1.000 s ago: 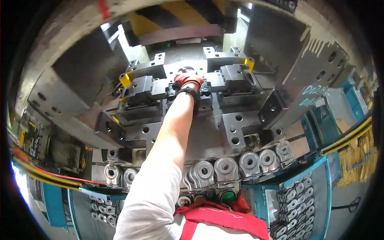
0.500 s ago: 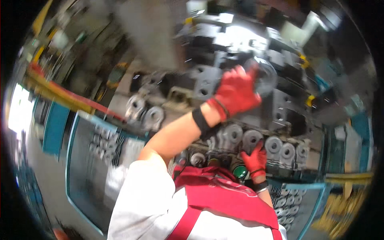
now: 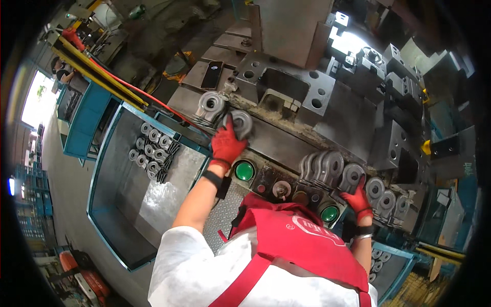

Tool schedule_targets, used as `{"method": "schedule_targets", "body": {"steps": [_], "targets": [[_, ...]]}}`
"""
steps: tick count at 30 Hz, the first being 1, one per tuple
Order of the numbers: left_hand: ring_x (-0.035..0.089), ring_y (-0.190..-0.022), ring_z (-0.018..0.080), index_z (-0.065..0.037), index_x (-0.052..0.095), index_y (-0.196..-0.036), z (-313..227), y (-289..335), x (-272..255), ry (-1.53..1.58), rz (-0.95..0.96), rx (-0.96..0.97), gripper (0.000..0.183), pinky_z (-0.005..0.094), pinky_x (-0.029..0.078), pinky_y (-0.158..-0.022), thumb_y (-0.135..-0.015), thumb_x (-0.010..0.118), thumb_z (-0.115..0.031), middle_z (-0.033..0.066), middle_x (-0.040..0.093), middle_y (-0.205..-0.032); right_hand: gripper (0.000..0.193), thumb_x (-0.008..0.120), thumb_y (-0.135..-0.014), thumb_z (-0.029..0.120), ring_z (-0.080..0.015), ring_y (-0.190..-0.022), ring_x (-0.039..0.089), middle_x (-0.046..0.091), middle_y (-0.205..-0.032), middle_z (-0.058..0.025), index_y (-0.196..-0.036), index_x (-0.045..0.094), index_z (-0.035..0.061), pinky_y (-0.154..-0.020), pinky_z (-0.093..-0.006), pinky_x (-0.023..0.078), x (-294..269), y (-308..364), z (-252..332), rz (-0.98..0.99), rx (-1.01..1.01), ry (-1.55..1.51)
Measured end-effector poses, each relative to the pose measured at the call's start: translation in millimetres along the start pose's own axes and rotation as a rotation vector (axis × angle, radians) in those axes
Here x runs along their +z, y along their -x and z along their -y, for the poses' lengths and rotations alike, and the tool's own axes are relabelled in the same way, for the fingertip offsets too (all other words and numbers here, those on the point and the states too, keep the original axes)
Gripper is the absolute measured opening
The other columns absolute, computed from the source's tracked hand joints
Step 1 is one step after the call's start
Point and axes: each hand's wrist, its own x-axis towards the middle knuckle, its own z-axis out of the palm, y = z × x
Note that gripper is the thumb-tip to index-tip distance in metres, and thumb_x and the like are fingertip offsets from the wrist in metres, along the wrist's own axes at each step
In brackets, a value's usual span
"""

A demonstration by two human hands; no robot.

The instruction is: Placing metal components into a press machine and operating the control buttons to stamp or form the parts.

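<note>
My left hand, in a red glove, grips a grey ring-shaped metal part by its near edge, index finger stretched over it. This part is beside a small stack of similar ring-ended parts on the press bed. Lower right, my right hand, also red-gloved, has its fingers on another ring-shaped part; its thumb side is partly hidden. That part stands between a leaning row of the same parts and several more ring parts on the right.
A press die block lies ahead, a dark phone on its left. Two green buttons sit on the near panel. Blue-edged bin at left holds several finished-looking parts. A person stands far left.
My left hand has come back from among the die blocks to the left-hand stack, now on a ring part. My right hand stays at the near row. The view has turned and sharpened.
</note>
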Motion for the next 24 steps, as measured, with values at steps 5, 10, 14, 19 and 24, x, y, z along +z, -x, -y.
{"method": "schedule_targets", "body": {"steps": [5, 10, 14, 19, 24], "targets": [[0.054, -0.095, 0.0371, -0.013, 0.018, -0.141, 19, -33, 25, -0.205, 0.016, -0.022, 0.104, 0.048, 0.044, -0.079, -0.056, 0.071, -0.04, 0.0231, 0.049, -0.108, 0.103, 0.075, -0.06, 0.035, -0.0395, -0.104, 0.052, 0.049, -0.119, -0.0264, -0.137, 0.018, -0.0038, -0.088, -0.0406, 0.044, 11, 5, 17, -0.089, 0.099, 0.255], [0.05, -0.105, 0.0418, -0.016, 0.02, -0.141, 27, -46, 17, -0.181, 0.128, 0.106, 0.102, 0.0471, 0.045, -0.083, -0.058, 0.074, -0.04, 0.0279, 0.044, -0.119, 0.099, 0.07, -0.063, 0.038, -0.0422, -0.108, 0.047, 0.045, -0.119, -0.0296, -0.14, 0.018, 0.004, -0.089, -0.0461, 0.041, 14, 15, 7, -0.207, 0.064, 0.359], [0.04, -0.118, 0.0407, -0.015, 0.024, -0.14, 20, -37, 21, -0.341, 0.028, 0.128, 0.098, 0.0492, 0.039, -0.09, -0.059, 0.074, -0.042, 0.0267, 0.036, -0.13, 0.095, 0.068, -0.064, 0.037, -0.0429, -0.11, 0.044, 0.042, -0.121, -0.0289, -0.139, 0.02, 0.0054, -0.093, -0.047, 0.038, 15, 28, 17, -0.326, 0.034, 0.322], [0.032, -0.124, 0.0399, -0.013, 0.031, -0.136, 9, -23, 15, -0.229, -0.141, 0.281, 0.086, 0.0491, 0.03, -0.099, -0.065, 0.069, -0.043, 0.0237, 0.033, -0.136, 0.101, 0.07, -0.063, 0.041, -0.0409, -0.114, 0.044, 0.04, -0.125, -0.0275, -0.141, 0.016, 0.0069, -0.093, -0.0452, 0.039, 12, 4, 51, -0.188, 0.305, 0.343], [0.035, -0.122, 0.0399, -0.009, 0.037, -0.133, -7, -2, 16, 0.033, -0.122, 0.4, 0.076, 0.047, 0.029, -0.1, -0.07, 0.066, -0.041, 0.0242, 0.037, -0.133, 0.11, 0.073, -0.058, 0.046, -0.0403, -0.112, 0.047, 0.042, -0.124, -0.0282, -0.142, 0.012, 0.0098, -0.093, -0.0447, 0.04, 8, -18, 66, -0.074, 0.413, 0.482]]}}
